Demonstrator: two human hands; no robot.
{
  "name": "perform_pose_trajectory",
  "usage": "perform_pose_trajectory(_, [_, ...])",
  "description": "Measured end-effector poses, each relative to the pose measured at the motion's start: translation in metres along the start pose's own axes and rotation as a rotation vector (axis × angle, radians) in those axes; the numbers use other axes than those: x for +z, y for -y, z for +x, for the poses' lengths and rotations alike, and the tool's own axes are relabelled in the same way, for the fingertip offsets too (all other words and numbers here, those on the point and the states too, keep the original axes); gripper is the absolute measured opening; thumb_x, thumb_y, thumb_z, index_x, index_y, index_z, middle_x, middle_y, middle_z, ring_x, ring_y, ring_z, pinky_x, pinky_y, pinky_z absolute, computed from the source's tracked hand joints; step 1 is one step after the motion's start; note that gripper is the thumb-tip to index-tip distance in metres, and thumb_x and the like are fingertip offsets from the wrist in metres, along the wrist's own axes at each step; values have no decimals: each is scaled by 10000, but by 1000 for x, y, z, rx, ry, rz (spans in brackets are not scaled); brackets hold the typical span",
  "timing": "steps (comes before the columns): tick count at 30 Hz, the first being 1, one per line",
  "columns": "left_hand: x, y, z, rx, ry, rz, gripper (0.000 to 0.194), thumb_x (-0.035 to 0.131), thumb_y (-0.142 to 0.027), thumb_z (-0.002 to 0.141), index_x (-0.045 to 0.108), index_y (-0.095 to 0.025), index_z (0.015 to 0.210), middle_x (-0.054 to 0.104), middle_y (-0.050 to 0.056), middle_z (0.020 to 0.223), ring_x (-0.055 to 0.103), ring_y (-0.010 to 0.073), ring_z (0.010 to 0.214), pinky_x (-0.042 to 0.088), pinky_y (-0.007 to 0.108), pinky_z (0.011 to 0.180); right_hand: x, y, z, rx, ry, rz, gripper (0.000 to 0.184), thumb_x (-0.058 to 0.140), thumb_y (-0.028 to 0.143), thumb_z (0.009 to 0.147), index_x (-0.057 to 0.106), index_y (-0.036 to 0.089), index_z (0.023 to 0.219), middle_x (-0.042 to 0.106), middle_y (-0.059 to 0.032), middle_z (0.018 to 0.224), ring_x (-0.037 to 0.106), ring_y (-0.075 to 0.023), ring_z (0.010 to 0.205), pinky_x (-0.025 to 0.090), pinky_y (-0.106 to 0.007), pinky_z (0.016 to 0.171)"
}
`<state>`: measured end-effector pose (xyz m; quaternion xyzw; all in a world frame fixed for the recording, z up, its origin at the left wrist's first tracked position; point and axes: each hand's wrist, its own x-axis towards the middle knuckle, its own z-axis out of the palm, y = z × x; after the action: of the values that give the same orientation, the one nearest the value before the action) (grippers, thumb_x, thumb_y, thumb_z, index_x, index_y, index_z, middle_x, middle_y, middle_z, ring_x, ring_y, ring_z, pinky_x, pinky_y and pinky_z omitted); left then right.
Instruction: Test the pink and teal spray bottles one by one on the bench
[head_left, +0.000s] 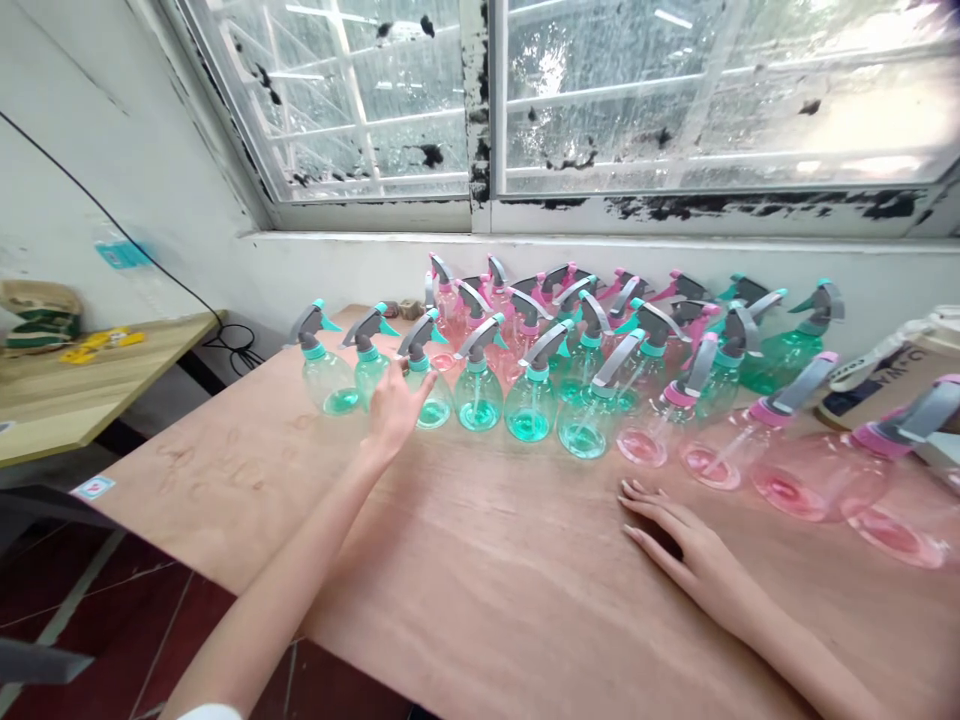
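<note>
My left hand (396, 408) reaches to the front row and has its thumb and fingers closed around the neck of a green spray bottle (433, 412). That bottle stands upright, its grey-and-green trigger head showing above my fingers. To its left are two more green spray bottles, the outer one (330, 385) at the row's end. On the right side of it another green spray bottle (478, 400) stands close by. My right hand (679, 535) lies open on the wooden table (480, 590), fingers stretched out, just in front of a pink spray bottle (649, 430).
Several pink and green spray bottles crowd behind the front row, below the window (480, 215). A beige cup-shaped container (904, 370) stands at the right. At the left, a second table (97, 390) holds yellow pieces (101, 343); a black cable (236, 345) hangs beside it.
</note>
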<state>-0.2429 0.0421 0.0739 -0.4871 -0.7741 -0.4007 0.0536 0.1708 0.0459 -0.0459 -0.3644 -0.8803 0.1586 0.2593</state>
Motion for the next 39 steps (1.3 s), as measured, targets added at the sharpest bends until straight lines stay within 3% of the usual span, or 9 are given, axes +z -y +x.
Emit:
perform_pose_trajectory(4, [-29, 1, -24, -52, 45, 75, 454, 673, -465, 806, 628, -102, 1076, 698, 206, 1103, 655, 382, 1080, 489, 500, 949, -2, 3, 2, -15, 14, 9, 354, 498, 390, 966, 606, 254, 1274, 596, -91, 1397, 527, -295, 1317, 403, -554, 1121])
perform_pose_trajectory(9, [-51, -9, -78, -53, 104, 27, 485, 685, -560, 767, 632, -177, 1060, 714, 114, 1074, 694, 320, 1002, 546, 427, 876, -5, 6, 3, -12, 13, 24, 360, 500, 386, 966, 600, 252, 1285, 598, -95, 1394, 536, -292, 1309, 376, -563, 1137])
perform_pose_trajectory(14, [-34, -48, -128, 168, 224, -93, 383, 670, -560, 809, 612, -222, 979, 718, 53, 956, 703, 279, 911, 554, 390, 787, -7, 8, 5, -15, 2, 45, 364, 507, 381, 963, 595, 254, 1293, 590, -98, 1401, 526, -294, 1317, 374, -564, 1138])
perform_pose_trajectory(19, [-6, -95, -154, 400, 388, -297, 313, 684, -461, 848, 562, -253, 1048, 669, 38, 970, 673, 229, 916, 551, 366, 812, -9, 10, 8, -17, -8, 49, 350, 513, 361, 964, 600, 251, 1284, 608, -102, 1381, 546, -285, 1300, 378, -559, 1137])
perform_pose_trajectory(25, [18, -124, -160, 461, 530, -412, 590, 729, -545, 773, 475, -267, 1227, 631, 99, 1122, 632, 288, 1050, 536, 466, 888, -13, 16, 11, 14, -16, 63, 309, 501, 335, 968, 625, 233, 1232, 649, -111, 1320, 560, -286, 1284, 421, -544, 1106])
perform_pose_trajectory(29, [21, -137, -152, 453, 590, -467, 768, 775, -561, 698, 429, -283, 1324, 588, 133, 1254, 586, 337, 1166, 500, 537, 961, -12, 15, 11, 15, -25, 81, 298, 506, 334, 964, 632, 240, 1217, 651, -113, 1313, 574, -289, 1264, 440, -541, 1084])
perform_pose_trajectory(35, [16, -167, -126, 518, 774, -661, 804, 788, -401, 711, 388, -282, 1399, 504, 122, 1422, 538, 324, 1263, 439, 492, 1075, -10, 10, 13, -10, 0, 96, 298, 506, 331, 966, 606, 250, 1234, 620, -104, 1357, 521, -284, 1320, 383, -555, 1122])
perform_pose_trajectory(39, [23, -175, -121, 535, 855, -752, 567, 709, -259, 744, 497, -236, 1269, 637, 97, 1232, 639, 260, 1078, 513, 415, 977, -15, 14, 15, 1, 30, 115, 283, 500, 320, 969, 607, 244, 1220, 635, -99, 1331, 526, -281, 1311, 400, -542, 1109])
